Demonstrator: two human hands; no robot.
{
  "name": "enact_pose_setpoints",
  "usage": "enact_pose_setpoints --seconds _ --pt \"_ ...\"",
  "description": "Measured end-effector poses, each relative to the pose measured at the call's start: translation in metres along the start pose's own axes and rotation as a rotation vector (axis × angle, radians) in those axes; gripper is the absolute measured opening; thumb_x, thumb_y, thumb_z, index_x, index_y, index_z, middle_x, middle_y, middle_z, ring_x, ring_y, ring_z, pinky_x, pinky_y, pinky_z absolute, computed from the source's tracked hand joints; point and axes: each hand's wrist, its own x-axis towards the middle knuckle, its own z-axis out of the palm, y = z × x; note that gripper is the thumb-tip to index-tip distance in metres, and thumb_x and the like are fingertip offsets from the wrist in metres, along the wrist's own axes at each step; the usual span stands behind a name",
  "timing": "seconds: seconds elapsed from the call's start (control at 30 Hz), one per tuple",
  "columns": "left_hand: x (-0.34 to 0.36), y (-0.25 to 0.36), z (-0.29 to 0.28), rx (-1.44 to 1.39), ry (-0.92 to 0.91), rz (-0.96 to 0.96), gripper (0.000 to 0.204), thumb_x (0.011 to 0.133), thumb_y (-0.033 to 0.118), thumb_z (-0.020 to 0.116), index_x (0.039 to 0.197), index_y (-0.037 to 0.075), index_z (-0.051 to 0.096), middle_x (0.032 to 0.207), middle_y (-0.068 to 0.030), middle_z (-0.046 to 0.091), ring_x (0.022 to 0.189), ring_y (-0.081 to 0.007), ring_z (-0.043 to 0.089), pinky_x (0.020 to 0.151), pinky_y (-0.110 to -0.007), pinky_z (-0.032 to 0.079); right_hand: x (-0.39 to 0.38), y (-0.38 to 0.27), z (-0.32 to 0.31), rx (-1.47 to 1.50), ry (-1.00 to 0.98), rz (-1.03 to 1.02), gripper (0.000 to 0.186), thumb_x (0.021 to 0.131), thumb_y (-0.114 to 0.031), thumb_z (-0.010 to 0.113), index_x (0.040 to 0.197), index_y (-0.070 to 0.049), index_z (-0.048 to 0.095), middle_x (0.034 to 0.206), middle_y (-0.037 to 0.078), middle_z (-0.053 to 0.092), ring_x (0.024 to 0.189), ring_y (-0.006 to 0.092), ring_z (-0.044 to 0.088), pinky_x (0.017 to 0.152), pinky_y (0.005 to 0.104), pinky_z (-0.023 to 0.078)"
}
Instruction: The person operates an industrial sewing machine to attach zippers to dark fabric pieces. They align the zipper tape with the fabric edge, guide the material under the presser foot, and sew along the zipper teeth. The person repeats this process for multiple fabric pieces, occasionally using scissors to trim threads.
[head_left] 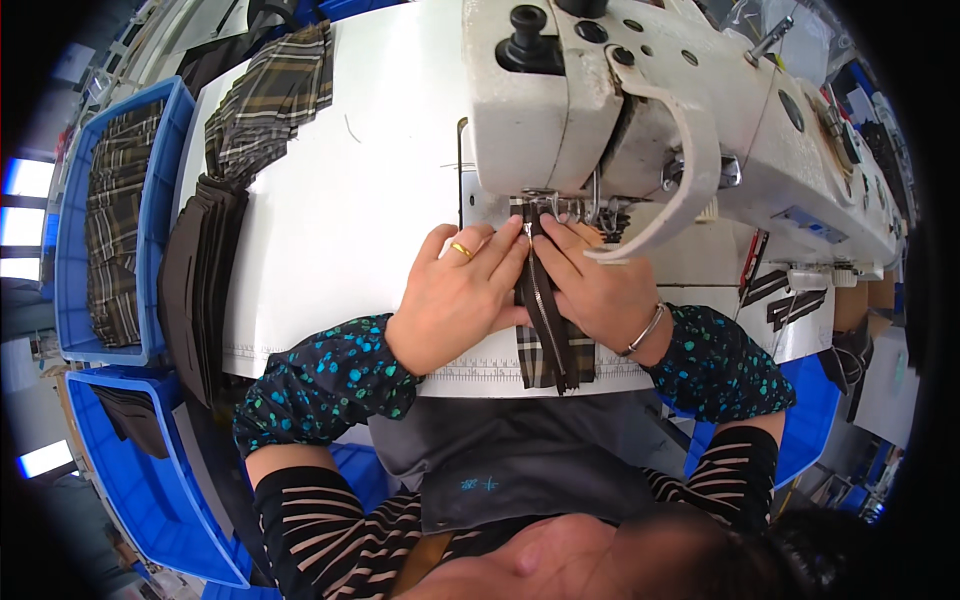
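Note:
A dark zipper [543, 305] with metal teeth lies lengthwise over a small plaid fabric piece [532, 368], its top end under the needle area of a white sewing machine [520, 120]. My left hand [450, 290], with a gold ring, holds the zipper from the left. Its fingertips are beside the metal slider, its thumb lower at the fabric's edge. From the other side my right hand [608, 292], wearing a bracelet, grips the zipper, fingers bent close to the presser foot. The right thumb is partly hidden. Zipper and fabric hang to the table's front edge.
Plaid pieces [275, 90] are piled at the far left of the white table [330, 240]. Beside them hangs a stack of dark fabric [200, 290]. Blue bins [70, 220] stand left of the table. Dark zipper strips [790, 300] lie right, under the machine arm.

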Motion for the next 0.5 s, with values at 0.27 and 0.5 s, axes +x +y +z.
enact_pose_setpoints --seconds 0.27,0.5 --pt "-0.003 0.002 0.001 0.024 -0.011 0.026 0.093 0.081 0.068 0.063 0.139 -0.004 0.062 0.145 -0.0158 0.062 0.132 -0.0298 0.051 0.110 -0.051 0.042 -0.010 0.001 0.003 -0.054 -0.180 0.038 0.060 0.074 -0.023 0.081 0.129 -0.001 0.069 0.139 0.016 0.066 0.122 0.0331 0.068 0.094 0.0406 0.059" --pt "-0.006 0.008 -0.005 0.038 -0.059 0.028 0.102 0.080 0.075 0.058 0.141 -0.007 0.060 0.147 -0.0181 0.059 0.132 -0.0308 0.049 0.110 -0.051 0.041 -0.007 0.000 -0.013 0.062 -0.358 0.052 0.076 0.071 -0.029 0.085 0.136 0.001 0.063 0.147 0.020 0.057 0.131 0.0369 0.061 0.105 0.0450 0.053"
